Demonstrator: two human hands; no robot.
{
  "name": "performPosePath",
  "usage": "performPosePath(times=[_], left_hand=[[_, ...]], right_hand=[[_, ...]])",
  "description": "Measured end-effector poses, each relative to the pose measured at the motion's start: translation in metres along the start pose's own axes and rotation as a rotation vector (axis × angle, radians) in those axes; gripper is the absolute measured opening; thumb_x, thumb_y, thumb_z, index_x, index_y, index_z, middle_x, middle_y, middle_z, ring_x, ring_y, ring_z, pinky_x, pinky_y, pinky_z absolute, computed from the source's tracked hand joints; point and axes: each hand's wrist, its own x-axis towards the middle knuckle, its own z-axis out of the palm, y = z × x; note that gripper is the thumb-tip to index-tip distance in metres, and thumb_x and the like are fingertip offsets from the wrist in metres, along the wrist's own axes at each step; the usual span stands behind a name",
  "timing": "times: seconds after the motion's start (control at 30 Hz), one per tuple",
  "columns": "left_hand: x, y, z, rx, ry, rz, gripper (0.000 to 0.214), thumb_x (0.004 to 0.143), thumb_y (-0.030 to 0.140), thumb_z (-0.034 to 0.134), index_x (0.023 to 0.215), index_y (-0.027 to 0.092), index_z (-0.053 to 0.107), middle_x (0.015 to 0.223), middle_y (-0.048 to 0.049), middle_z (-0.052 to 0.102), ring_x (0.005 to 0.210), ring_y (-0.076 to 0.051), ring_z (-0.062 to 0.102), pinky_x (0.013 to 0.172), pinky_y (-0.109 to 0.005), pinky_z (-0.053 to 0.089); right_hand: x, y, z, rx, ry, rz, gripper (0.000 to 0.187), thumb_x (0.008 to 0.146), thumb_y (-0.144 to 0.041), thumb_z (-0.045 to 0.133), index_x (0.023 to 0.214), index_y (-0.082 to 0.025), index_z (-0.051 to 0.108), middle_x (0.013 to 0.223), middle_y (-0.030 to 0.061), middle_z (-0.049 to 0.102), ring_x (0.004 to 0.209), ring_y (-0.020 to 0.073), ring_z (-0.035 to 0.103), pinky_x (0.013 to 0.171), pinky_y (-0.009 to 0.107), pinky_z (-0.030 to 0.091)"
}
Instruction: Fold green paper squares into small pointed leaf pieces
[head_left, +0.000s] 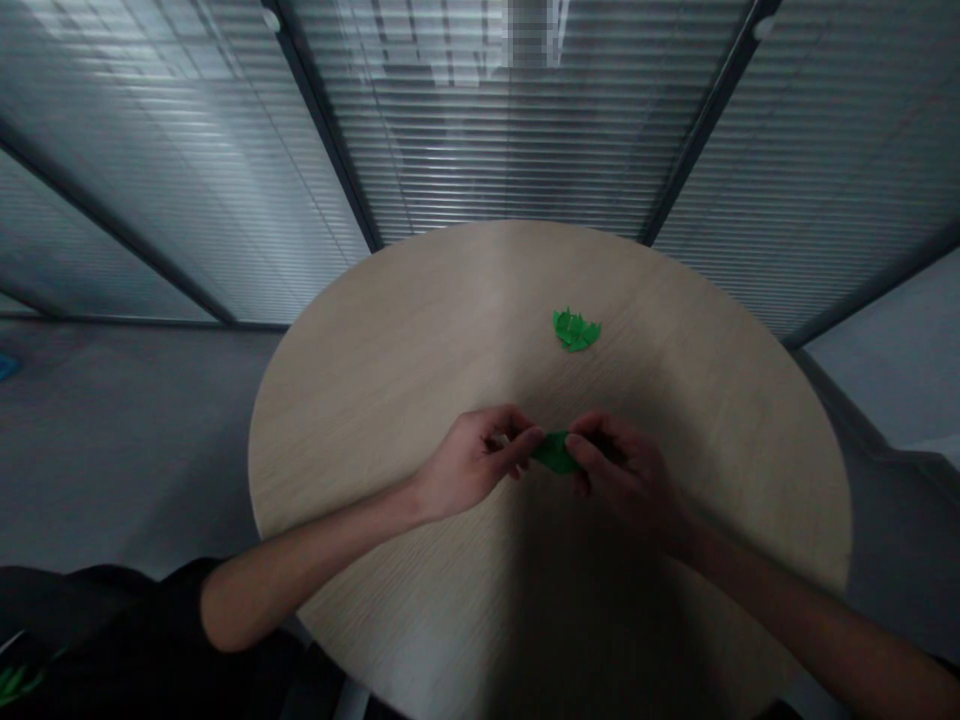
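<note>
Between my two hands, a little above the round table, is a small flat green piece (556, 454), dark green and thin like folded paper or a leaf; its exact kind I cannot make out. My left hand (484, 455) pinches its left end between thumb and fingers. On the right end, my right hand (619, 465) grips it the same way, with the thumb on top. Farther back and slightly right lies a bright green jagged piece (576, 330), perhaps several small green bits together, touched by neither hand.
The round wooden table (360, 400) fills the middle, its curved edge reaching toward a glass wall with blinds (510, 150). Dark shadow falls across the table's front right. Grey floor (135, 430) shows to the left, with a blue thing (7, 366) at the far edge.
</note>
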Motion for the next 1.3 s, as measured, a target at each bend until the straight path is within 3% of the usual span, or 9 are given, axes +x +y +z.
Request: performPosePath(times=[0.17,0.37,0.8,1.1,1.3], left_hand=[[0.0005,-0.0031,0.0009,-0.01,-0.015,0.002,0.036,0.101,0.047,0.059,0.089,0.013,0.064,0.07,-0.001,0.065,0.058,-0.011,0.062,0.055,-0.022,0.05],[-0.001,-0.0032,0.0041,-0.021,-0.026,-0.042,0.03,0.093,0.043,0.071,0.095,0.014,0.066,0.073,0.0,0.065,0.058,-0.01,0.061,0.052,-0.02,0.048],[-0.002,-0.0015,0.0055,0.0,-0.029,-0.028,0.03,0.095,0.043,0.067,0.093,0.013,0.067,0.071,-0.0002,0.064,0.056,-0.01,0.059,0.051,-0.019,0.045],[-0.0038,0.0048,0.0068,-0.027,-0.074,-0.068,0.035,0.098,0.049,0.062,0.09,0.015,0.064,0.058,0.0052,0.054,0.043,-0.007,0.048,0.04,-0.017,0.034],[-0.0042,0.0026,0.0079,-0.017,-0.077,-0.039,0.032,0.099,0.046,0.061,0.092,0.014,0.064,0.059,0.0049,0.054,0.046,-0.007,0.047,0.042,-0.017,0.033]], right_hand=[[0.0006,0.0013,0.0008,0.014,0.016,0.012,0.026,0.096,-0.042,0.065,0.085,-0.019,0.061,0.06,-0.0038,0.059,0.049,0.0097,0.056,0.046,0.019,0.045],[0.0011,0.001,0.0023,-0.019,-0.006,-0.003,0.026,0.095,-0.043,0.064,0.086,-0.019,0.061,0.06,-0.0033,0.059,0.049,0.0102,0.056,0.046,0.019,0.045],[0.0011,0.0041,0.003,-0.025,-0.039,-0.009,0.032,0.096,-0.049,0.065,0.089,-0.018,0.068,0.06,-0.0028,0.06,0.047,0.0099,0.056,0.043,0.019,0.045],[-0.0006,-0.0009,0.0028,-0.054,-0.01,-0.004,0.026,0.094,-0.043,0.066,0.085,-0.018,0.065,0.056,-0.0046,0.056,0.044,0.0087,0.052,0.04,0.018,0.042],[-0.0018,-0.0039,0.0029,-0.071,-0.022,0.009,0.024,0.093,-0.04,0.067,0.085,-0.018,0.067,0.055,-0.0048,0.056,0.042,0.0083,0.052,0.039,0.017,0.043]])
